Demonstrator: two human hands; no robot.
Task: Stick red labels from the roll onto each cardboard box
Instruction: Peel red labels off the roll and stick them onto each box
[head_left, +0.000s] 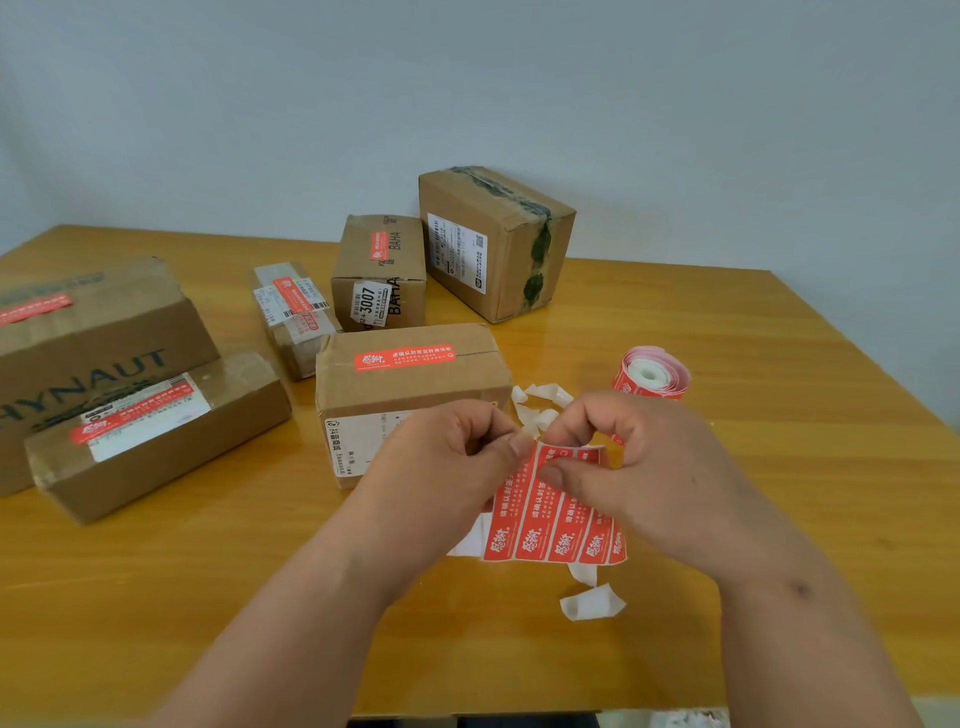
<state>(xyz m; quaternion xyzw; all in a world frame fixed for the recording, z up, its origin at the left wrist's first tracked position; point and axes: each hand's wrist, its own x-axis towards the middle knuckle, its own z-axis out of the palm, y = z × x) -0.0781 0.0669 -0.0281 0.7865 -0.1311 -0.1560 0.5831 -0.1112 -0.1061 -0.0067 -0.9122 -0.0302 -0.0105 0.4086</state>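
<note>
Head view: 5 brown cardboard boxes red-labelled; tall taped box (496, 241) at far edge isn't. Left hand (452, 457) & right hand (628, 457) pinch red label strip (553, 519), peeling the next.

Labels (553, 512): red, white print, on white backing. Roll (652, 374): red outside, pink-white edges, white core. Boxes: brown cardboard; far box (511, 244) has dark green-black tape and a white slip. Table (727, 364): glossy orange-yellow woodgrain. Wall (467, 78): pale grey-blue.
</note>
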